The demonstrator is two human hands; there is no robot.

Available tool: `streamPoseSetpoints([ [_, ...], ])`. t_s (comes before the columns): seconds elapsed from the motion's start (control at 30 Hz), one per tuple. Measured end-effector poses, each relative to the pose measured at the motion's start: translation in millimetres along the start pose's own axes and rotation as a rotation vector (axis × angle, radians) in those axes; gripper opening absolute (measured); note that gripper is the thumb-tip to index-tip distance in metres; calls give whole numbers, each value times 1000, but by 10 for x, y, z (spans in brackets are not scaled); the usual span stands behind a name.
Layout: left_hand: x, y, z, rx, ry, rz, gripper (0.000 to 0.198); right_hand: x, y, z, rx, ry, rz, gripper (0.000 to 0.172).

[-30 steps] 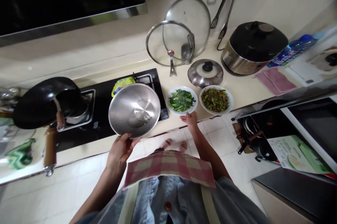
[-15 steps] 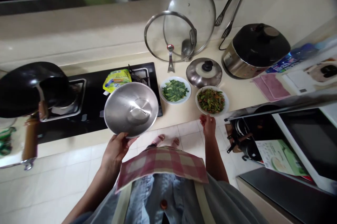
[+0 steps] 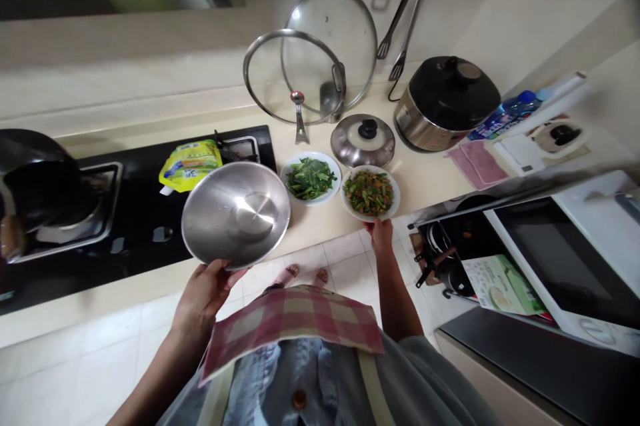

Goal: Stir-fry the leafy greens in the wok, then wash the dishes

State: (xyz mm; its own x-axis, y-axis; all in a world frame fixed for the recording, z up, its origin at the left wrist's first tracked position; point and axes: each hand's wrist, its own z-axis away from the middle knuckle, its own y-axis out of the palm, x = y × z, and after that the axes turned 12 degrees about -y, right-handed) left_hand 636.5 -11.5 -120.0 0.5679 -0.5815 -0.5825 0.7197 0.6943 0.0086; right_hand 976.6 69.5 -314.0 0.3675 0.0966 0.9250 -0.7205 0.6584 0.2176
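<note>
My left hand (image 3: 207,289) grips the near rim of a stainless steel bowl (image 3: 225,213), thumb and fingers closed on it. Tilted over the stove's right front corner, the bowl shows no food inside, only a shiny bottom. At the counter's front edge my right hand (image 3: 380,234) has its fingers closed at the near rim of a white plate (image 3: 397,208). Cooked chopped green vegetables with reddish bits (image 3: 369,191) fill that plate; the fingertips are partly hidden beneath it. Between bowl and plate stands another white plate (image 3: 289,194) of leafy greens (image 3: 311,178).
Behind the plates lie a steel lid (image 3: 363,139) and a small spoon (image 3: 299,119); glass lids (image 3: 327,19) lean on the wall. A rice cooker (image 3: 445,106) is to the right. On the black stove (image 3: 145,213) are a yellow pouch (image 3: 193,163) and a dark wok (image 3: 40,179).
My right hand has moved up to the rim of the vegetable plate. My left hand still holds the bowl. The whole view has shifted to the right.
</note>
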Motion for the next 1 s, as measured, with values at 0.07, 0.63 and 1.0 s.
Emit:
streamPoseSetpoints([
  [0.07, 1, 26, 24, 9, -6, 6, 29, 17, 66, -17, 13, 5, -1, 34],
  [0.63, 211, -207, 14, 38, -2, 154, 17, 76, 180, 1150, 729, 187, 197, 58],
  [1.0, 662, -1558, 14, 9, 81, 336, 42, 11, 1323, 2384, 1424, 276, 444, 72],
])
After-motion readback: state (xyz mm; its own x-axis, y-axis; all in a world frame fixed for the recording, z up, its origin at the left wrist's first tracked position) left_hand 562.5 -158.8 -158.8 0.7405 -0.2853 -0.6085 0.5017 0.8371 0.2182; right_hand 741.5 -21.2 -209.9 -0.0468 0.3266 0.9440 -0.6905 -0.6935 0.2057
